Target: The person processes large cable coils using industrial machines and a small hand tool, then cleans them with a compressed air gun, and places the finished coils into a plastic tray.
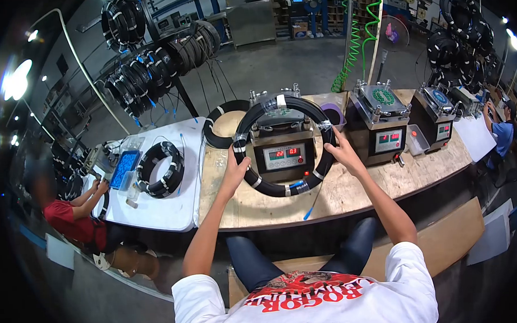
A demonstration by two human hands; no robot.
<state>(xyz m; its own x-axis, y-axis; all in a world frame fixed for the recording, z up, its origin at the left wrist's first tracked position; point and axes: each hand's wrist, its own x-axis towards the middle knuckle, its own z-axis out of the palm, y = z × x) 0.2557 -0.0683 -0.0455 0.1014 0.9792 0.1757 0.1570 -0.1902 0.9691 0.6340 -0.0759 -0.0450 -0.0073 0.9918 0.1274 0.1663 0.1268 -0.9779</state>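
Note:
A coil of black cable [255,183], bound with clear and white tape, is held upright between my hands in front of a metal machine with a lit red display [285,155]. My left hand [235,169] is closed on the coil's left side, thumb inward. On the opposite side, my right hand [342,153] grips it with the fingers partly hidden behind. From the coil's bottom hangs a short cable end with a blue connector [308,213]. Another black coil [213,137] lies flat on the wooden table, behind and left of the held one.
Two similar machines [384,126] [439,121] stand to the right on the wooden table [260,215]. On the white table [175,213] at left are a coil [161,169] and a blue tray [124,171]. Co-workers sit at both ends. Green spiral hoses [354,50] hang behind.

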